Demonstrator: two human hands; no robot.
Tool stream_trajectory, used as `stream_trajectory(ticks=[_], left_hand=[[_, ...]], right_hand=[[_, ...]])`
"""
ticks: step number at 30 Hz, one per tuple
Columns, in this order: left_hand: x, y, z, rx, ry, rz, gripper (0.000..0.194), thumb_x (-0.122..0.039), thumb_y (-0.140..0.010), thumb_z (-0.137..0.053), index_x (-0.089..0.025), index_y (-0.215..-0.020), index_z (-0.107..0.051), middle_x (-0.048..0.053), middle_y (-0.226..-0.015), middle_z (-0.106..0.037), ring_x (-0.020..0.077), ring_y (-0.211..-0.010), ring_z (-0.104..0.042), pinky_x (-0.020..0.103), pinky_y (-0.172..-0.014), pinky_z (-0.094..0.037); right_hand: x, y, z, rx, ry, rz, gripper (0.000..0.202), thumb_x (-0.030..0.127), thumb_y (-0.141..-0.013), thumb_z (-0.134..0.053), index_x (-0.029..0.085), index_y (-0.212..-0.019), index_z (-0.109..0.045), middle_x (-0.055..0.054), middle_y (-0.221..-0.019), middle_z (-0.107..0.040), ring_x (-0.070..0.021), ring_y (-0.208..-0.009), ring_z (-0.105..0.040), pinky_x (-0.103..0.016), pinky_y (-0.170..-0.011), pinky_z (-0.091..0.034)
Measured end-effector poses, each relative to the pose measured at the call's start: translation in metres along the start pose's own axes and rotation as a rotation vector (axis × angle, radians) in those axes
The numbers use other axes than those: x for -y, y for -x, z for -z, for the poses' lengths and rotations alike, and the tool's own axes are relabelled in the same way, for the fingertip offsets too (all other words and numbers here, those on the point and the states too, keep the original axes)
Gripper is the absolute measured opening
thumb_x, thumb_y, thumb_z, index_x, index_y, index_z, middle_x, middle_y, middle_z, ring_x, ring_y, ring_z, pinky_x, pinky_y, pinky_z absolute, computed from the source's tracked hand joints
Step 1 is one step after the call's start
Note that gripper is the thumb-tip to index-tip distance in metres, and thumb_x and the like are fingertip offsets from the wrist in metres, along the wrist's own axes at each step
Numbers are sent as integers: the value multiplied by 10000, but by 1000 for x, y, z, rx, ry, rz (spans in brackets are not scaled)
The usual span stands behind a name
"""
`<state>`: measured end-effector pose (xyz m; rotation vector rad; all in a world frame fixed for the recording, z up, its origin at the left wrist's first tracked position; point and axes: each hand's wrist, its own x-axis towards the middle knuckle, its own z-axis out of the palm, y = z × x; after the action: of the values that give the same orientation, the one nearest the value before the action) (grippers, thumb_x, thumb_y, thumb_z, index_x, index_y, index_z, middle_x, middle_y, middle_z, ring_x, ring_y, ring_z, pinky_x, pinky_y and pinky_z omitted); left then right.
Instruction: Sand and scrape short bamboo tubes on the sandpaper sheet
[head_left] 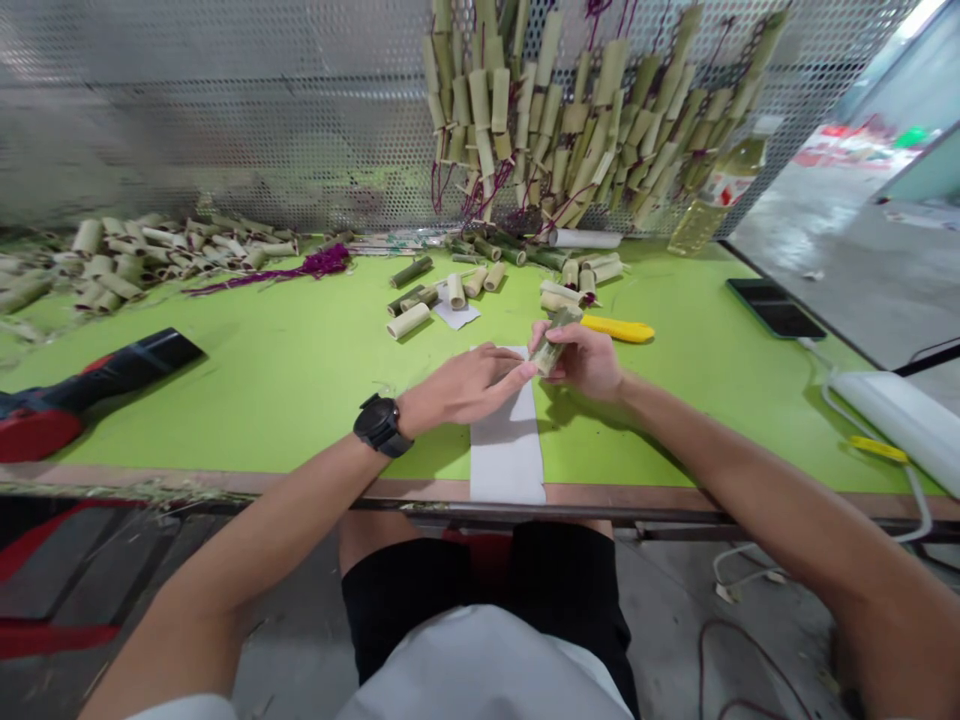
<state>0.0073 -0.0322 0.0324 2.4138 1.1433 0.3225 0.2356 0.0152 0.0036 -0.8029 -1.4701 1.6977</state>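
My right hand point(589, 360) is closed around a short greenish bamboo tube point(553, 342), held at a tilt above a white paper strip point(506, 450). My left hand point(472, 385), with a black watch on its wrist, reaches over the strip with its fingers stretched out. Its thumb tip is at the lower end of the tube; whether it presses on it I cannot tell. The strip runs to the table's front edge, and its far end is partly hidden by my hands. Just beyond my right hand lies a yellow-handled tool point(619, 329).
Loose bamboo tubes point(409, 320) lie ahead on the green table point(262, 400). A bamboo pile point(120, 260) and purple cord point(326, 262) are at back left, a red-black power tool point(105, 385) at left. Strung bamboo point(555, 120), a bottle point(720, 190) and a phone point(776, 308) stand rightward.
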Motion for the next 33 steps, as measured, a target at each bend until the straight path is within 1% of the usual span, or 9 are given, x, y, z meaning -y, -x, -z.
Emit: stream_trajectory(ticks=[4, 7, 11, 14, 16, 20, 24, 29, 33], left_hand=[[1, -2, 1, 32, -38, 50, 920, -924, -1104, -302, -194, -1397, -779, 182, -1497, -772, 426, -1367, -703, 534, -1131, -586], [4, -5, -1, 45, -83, 97, 918, -987, -985, -506, -179, -1335, -763, 210, -1396, -779, 437, -1243, -728, 528, -1011, -615], [8, -8, -3, 55, -85, 55, 915, -950, -960, -561, -184, -1438, -712, 205, -1566, -698, 463, -1438, -628, 546, -1134, -567], [11, -8, -5, 62, -105, 80, 936, -948, -949, -585, -174, -1463, -703, 208, -1636, -652, 469, -1508, -582, 530, -1179, -540], [12, -8, -7, 49, -129, 83, 942, -940, -944, -617, -165, -1473, -702, 212, -1640, -648, 471, -1522, -572, 529, -1207, -522], [16, -7, -11, 10, -192, 62, 1001, -923, -960, -656, -147, -1592, -636, 228, -1727, -574, 486, -1594, -509, 550, -1294, -450], [20, -5, -12, 16, -200, 56, 1049, -935, -981, -630, -168, -1692, -555, 213, -1770, -542, 478, -1620, -488, 566, -1328, -413], [20, -5, -12, 27, -181, 95, 1142, -995, -938, -590, -146, -1700, -534, 210, -1819, -497, 478, -1647, -454, 560, -1368, -363], [20, -4, -11, 36, -163, 109, 1209, -1038, -916, -527, -129, -1714, -515, 223, -1810, -504, 497, -1641, -458, 576, -1364, -363]], right_hand=[[7, -3, 18, 5, 205, 69, 323, 517, -807, -867, 233, -848, -718, 33, -613, -606, -126, -528, -467, -305, -519, -308], [15, -6, 36, 56, 435, 29, 397, 536, -792, -928, 211, -986, -806, 3, -697, -711, -147, -583, -573, -310, -563, -420], [19, -9, 49, 55, 729, 20, 419, 567, -806, -926, 229, -1046, -864, -85, -987, -848, -213, -776, -712, -350, -692, -540], [16, -9, 41, -24, 1029, 62, 356, 549, -1003, -725, 221, -1014, -863, -106, -1029, -859, -253, -865, -730, -384, -781, -515], [15, -8, 30, -81, 1268, 64, 415, 475, -1108, -558, 207, -954, -836, -128, -1021, -853, -264, -870, -714, -391, -772, -455], [20, -2, 5, -90, 1607, 13, 446, 364, -1148, -445, 198, -896, -774, -153, -1002, -834, -263, -833, -670, -390, -704, -333], [25, 5, -8, -48, 1714, -38, 431, 314, -1139, -434, 186, -896, -765, -151, -977, -824, -255, -809, -653, -392, -705, -297], [23, 5, -12, -84, 1706, -153, 535, 307, -1162, -354, 162, -871, -779, -177, -942, -814, -244, -760, -632, -400, -712, -324], [19, 3, -22, -122, 1687, -134, 586, 311, -1179, -316, 141, -898, -801, -191, -951, -817, -237, -735, -628, -400, -693, -313]])
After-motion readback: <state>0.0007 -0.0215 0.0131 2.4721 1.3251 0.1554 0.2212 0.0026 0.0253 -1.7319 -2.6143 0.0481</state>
